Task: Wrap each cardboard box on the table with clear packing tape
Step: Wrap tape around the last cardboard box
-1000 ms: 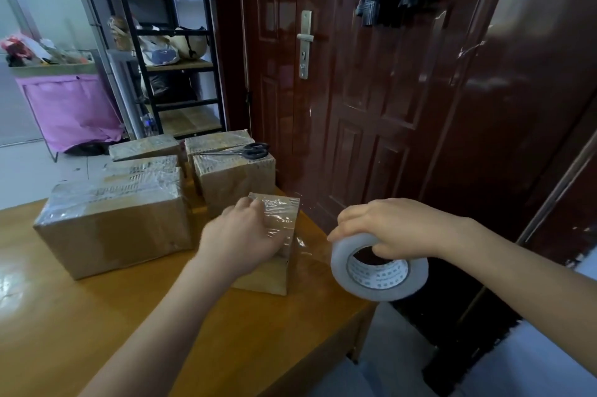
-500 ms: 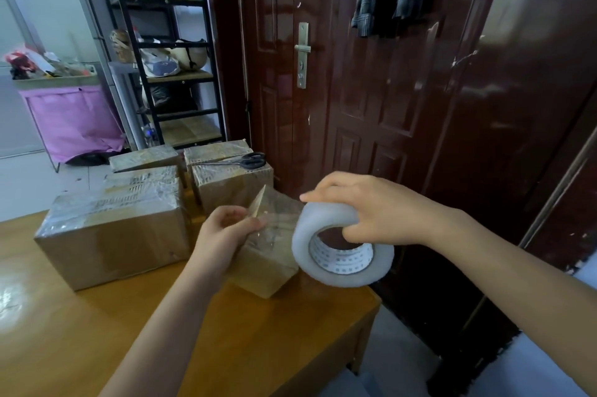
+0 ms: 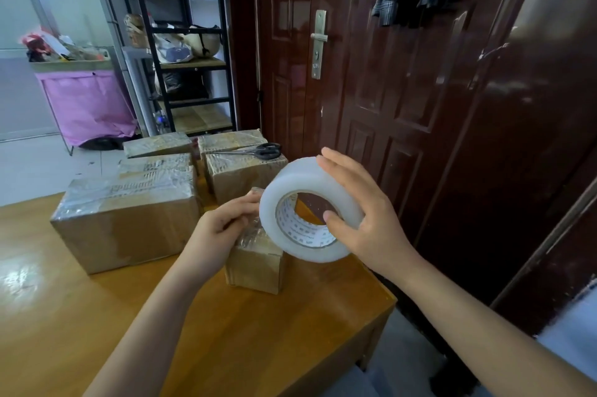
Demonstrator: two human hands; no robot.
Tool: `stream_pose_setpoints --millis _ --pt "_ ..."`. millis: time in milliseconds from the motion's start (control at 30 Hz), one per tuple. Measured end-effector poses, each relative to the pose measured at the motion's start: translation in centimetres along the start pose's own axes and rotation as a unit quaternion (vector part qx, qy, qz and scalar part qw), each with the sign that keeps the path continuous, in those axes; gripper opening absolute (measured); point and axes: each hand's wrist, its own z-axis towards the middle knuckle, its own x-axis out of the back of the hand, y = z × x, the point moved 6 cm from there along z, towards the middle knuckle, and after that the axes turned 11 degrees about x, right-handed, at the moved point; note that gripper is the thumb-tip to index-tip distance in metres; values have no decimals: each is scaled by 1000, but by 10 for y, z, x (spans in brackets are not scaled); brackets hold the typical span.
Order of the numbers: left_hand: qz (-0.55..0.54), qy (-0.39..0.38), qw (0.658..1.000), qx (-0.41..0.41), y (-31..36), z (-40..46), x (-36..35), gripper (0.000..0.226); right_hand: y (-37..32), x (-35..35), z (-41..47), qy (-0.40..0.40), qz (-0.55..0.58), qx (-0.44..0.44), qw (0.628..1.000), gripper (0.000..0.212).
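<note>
Head view: right hand (image 3: 365, 218) grips roll (image 3: 307, 212) just right of box (image 3: 255, 254); left hand (image 3: 219, 228) holds the box top.

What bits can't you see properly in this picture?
- Head view: the top right of the small box is hidden by the tape roll and the left hand.
- The print inside the roll's core is too small to read.
- The right hand covers the roll's far side.
- The box under the scissors is partly hidden by the roll.
</note>
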Motion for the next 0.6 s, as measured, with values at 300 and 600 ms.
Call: stream_pose_setpoints --millis 300,600 --pt "-36 -5 998 43 -8 -3 6 42 6 23 -4 -259 -122 -15 958 83" --pt "60 -22 998 8 0 1 6 48 9 38 -30 -534 -246 -92 804 73"
